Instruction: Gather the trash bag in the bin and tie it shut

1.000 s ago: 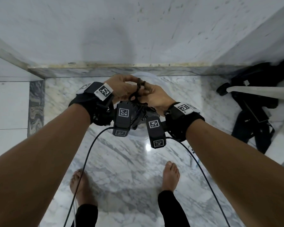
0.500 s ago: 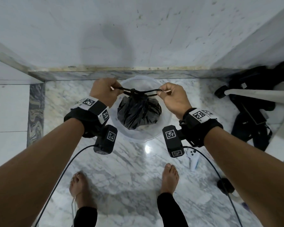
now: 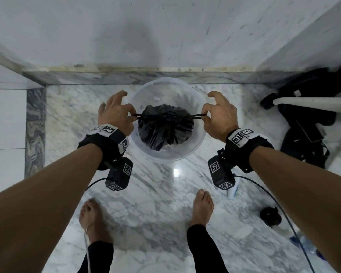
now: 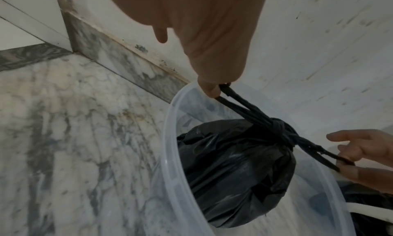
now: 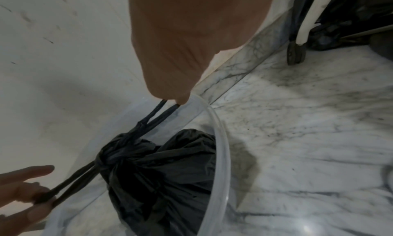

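1. Head view shows where you are in the job: the trash bag (image 3: 164, 128) sits inside the clear bin (image 3: 200, 138), its neck gathered, with a knot (image 4: 278, 128) at the top, midway between your two grips.
2. Your left hand (image 3: 114, 113) pinches one looped tie end (image 4: 231, 103) between thumb and forefinger; the other fingers are spread loose.
3. Your right hand (image 3: 220, 115) pinches the opposite loop (image 5: 160, 112) the same way.
4. By my reading you are cinching the knot, so most of the task looks done.
5. Next, judge whether the knot bites. If it feels slack, pull both ends outward evenly, away from the knot. Whether it is a single or double knot I cannot tell.
6. The ties run as one taut line from grip to grip, crossing the bin mouth side to side. The bag's neck points up toward you, its body hanging below that line.
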{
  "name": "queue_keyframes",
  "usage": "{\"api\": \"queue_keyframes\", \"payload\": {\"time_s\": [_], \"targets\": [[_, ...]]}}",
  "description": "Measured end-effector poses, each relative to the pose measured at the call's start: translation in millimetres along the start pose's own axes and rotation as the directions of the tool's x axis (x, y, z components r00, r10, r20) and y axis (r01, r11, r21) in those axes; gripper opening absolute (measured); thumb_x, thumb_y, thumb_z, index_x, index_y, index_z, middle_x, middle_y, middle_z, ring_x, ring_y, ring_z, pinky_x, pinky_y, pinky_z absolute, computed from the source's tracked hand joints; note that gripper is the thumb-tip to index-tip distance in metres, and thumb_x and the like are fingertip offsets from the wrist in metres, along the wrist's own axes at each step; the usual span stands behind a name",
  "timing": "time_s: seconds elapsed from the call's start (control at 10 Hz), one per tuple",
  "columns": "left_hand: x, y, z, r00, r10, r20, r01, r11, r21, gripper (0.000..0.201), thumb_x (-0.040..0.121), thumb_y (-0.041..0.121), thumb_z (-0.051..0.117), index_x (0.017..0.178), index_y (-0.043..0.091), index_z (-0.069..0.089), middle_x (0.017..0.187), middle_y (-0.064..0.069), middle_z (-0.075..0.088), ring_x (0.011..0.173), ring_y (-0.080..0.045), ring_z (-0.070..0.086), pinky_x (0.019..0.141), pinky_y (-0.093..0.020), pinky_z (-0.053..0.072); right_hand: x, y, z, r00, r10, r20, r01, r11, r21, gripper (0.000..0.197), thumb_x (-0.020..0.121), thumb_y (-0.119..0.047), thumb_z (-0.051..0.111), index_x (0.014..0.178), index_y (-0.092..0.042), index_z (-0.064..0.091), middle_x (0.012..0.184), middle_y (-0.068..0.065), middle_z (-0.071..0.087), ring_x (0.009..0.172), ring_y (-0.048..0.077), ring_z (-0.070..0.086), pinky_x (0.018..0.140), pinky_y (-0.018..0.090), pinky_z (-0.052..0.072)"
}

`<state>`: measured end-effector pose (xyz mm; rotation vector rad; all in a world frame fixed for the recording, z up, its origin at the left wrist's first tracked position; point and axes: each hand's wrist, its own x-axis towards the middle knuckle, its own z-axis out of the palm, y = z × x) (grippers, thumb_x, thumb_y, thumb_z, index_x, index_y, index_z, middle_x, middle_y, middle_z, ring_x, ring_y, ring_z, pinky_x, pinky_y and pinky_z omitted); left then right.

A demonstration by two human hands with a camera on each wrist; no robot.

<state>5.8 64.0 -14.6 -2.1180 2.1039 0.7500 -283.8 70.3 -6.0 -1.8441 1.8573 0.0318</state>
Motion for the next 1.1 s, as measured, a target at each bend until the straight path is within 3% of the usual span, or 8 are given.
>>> {"api": "queue_keyframes", "payload": {"time_s": [0.2,0.5,0.9,1.1], "targets": [[-3.3,-3.3,7.3,0.999,-0.019,0.033,0.018,0.999,0.031,0.016,0.082,0.024,0.061,0.096,0.021,0.068,0.149,0.002,0.029,0.142,-0.023,0.024,0.117,-0.053,0.010,-4.0,4.6,9.2,1.000,0.003,0.026,-0.001,0.999,-0.053,0.010,0.076,-0.011,0.064,0.083,-0.015,0.069,0.146,0.005,0.037,0.139,0.028,0.029,0.110,0.058,0.023],[-2.1,-4.9,6.1,0.997,-0.023,0.072,0.019,0.998,0.052,0.018,0.081,0.022,0.062,0.098,0.021,0.068,0.149,0.002,0.029,0.142,-0.023,0.024,0.117,-0.054,0.009,-4.4,5.9,12.5,0.999,0.014,0.045,-0.010,0.997,-0.077,0.012,0.075,-0.007,0.063,0.083,-0.013,0.069,0.145,0.004,0.038,0.141,0.028,0.026,0.111,0.059,0.019],[-2.4,-3.4,2.9,0.997,-0.025,0.073,0.020,0.998,0.060,0.019,0.082,0.023,0.062,0.100,0.021,0.067,0.148,0.001,0.030,0.142,-0.022,0.023,0.118,-0.052,0.006,-3.3,3.5,11.3,0.999,0.015,0.039,-0.011,0.996,-0.093,0.013,0.075,-0.008,0.064,0.084,-0.014,0.069,0.142,0.004,0.041,0.139,0.028,0.028,0.111,0.058,0.019],[-7.3,1.2,1.4,0.997,-0.024,0.076,0.027,0.999,-0.033,0.022,0.084,0.025,0.059,0.105,0.021,0.065,0.147,-0.001,0.036,0.142,-0.021,0.025,0.116,-0.056,0.008,-5.2,6.3,12.1,0.998,0.052,0.019,-0.051,0.996,-0.067,0.018,0.083,-0.015,0.060,0.098,-0.015,0.069,0.141,0.005,0.046,0.139,0.028,0.029,0.109,0.056,0.027]]}}
